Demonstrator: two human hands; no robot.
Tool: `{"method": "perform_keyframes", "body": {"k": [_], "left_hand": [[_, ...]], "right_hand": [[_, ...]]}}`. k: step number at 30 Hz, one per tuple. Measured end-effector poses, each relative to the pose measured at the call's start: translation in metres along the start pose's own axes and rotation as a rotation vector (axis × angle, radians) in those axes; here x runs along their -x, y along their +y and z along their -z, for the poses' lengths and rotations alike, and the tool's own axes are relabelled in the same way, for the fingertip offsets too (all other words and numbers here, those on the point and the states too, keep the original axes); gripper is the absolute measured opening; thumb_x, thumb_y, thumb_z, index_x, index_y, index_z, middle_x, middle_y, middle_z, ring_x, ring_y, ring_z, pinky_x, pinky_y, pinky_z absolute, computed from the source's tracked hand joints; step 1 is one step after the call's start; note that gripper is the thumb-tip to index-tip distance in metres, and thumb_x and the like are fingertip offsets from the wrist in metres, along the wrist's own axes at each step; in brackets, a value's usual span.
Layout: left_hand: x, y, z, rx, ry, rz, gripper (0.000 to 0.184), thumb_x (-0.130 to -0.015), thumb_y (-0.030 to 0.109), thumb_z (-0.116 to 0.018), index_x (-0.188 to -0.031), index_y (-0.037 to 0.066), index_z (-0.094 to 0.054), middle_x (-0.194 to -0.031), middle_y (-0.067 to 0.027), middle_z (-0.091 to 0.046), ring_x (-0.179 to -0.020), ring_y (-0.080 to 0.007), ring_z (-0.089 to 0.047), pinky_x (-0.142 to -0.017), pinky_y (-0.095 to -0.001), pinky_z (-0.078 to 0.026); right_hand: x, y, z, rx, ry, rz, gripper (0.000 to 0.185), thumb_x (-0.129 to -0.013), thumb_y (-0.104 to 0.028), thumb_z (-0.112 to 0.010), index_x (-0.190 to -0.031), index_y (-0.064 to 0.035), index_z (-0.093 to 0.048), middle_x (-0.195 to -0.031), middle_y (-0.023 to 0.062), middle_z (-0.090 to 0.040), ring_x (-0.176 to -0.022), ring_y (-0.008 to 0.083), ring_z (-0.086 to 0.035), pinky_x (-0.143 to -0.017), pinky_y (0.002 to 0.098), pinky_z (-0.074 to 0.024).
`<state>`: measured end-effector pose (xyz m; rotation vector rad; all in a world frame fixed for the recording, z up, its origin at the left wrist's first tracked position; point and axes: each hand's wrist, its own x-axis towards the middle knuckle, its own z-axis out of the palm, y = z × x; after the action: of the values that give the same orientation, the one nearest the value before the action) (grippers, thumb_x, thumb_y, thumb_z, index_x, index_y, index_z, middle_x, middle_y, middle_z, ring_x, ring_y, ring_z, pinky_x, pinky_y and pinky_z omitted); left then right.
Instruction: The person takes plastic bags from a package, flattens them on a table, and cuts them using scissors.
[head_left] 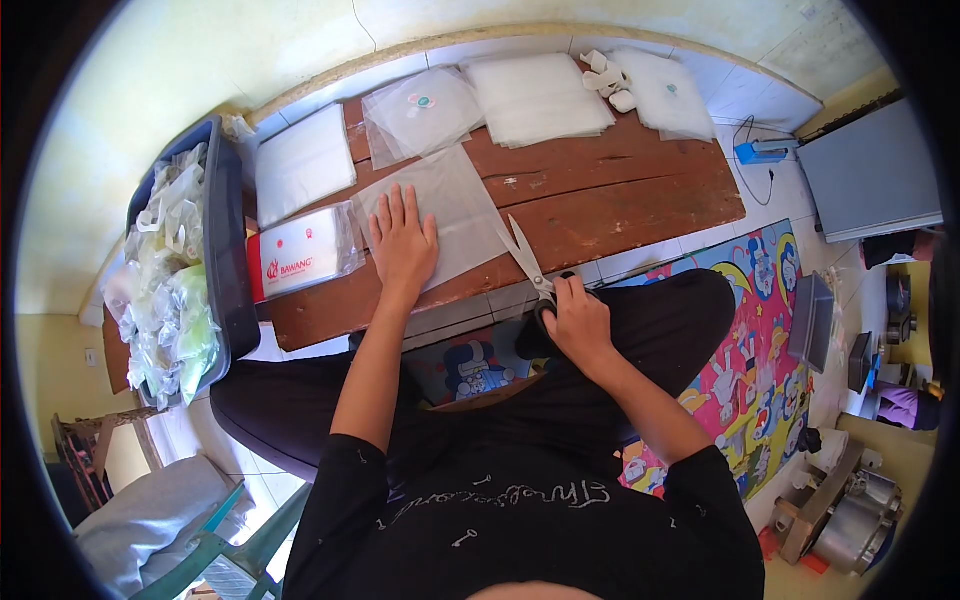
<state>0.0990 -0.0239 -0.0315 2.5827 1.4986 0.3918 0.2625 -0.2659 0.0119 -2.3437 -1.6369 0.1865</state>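
Head view: partly opened scissors (537, 277) point across the edge of the bench (640, 180), the right hand (582, 320) curled around their handles; the left hand (404, 245) lies flat, fingers spread, on a clear plastic sheet (465, 205).

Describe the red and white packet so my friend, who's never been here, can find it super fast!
Find the brown wooden table, then look at its left end, beside the big dark tub. The packet lies there, nearer the table's front edge than the whitish plastic stack. Unlike that stack, it has a red edge and red letters saying BAWANG.
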Motion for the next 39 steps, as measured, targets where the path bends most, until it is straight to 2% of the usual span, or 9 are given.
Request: {"method": "perform_keyframes", "body": {"k": [4,6,39], "left_hand": [[0.000,0.000,0.000,-0.005,0.004,0.002,0.061,-0.100,0.038,-0.041,-0.153,0.010,-0.032,-0.161,-0.0106,-0.026,-0.149,-0.0297,-0.021,-0.121,-0.0469,-0.013],[0.000,-0.001,-0.001,0.011,0.011,-0.003,0.060,-0.101,0.038,-0.040,-0.153,0.010,-0.032,-0.161,-0.0108,-0.026,-0.149,-0.0298,-0.021,-0.121,-0.0469,-0.013],[0.000,-0.002,-0.004,0.007,0.018,-0.009,0.060,-0.101,0.039,-0.040,-0.154,0.011,-0.031,-0.161,-0.0106,-0.026,-0.149,-0.0297,-0.021,-0.121,-0.0466,-0.013]], "right_hand": [[-0.002,0.000,-0.002,0.001,0.000,0.004,0.045,-0.078,-0.021,-0.074,-0.115,-0.0026,-0.055,-0.100,0.0134,-0.055,-0.080,0.0334,-0.066,-0.065,0.0429,-0.0536],[-0.002,0.000,0.000,0.018,0.007,0.030,0.040,-0.078,-0.021,-0.074,-0.107,-0.0031,-0.052,-0.097,0.0135,-0.053,-0.077,0.0324,-0.067,-0.062,0.0410,-0.0550],[-0.021,-0.007,-0.001,-0.020,-0.029,-0.023,0.043,-0.078,-0.020,-0.074,-0.112,-0.0027,-0.054,-0.100,0.0144,-0.055,-0.079,0.0352,-0.066,-0.064,0.0437,-0.0535]]}}
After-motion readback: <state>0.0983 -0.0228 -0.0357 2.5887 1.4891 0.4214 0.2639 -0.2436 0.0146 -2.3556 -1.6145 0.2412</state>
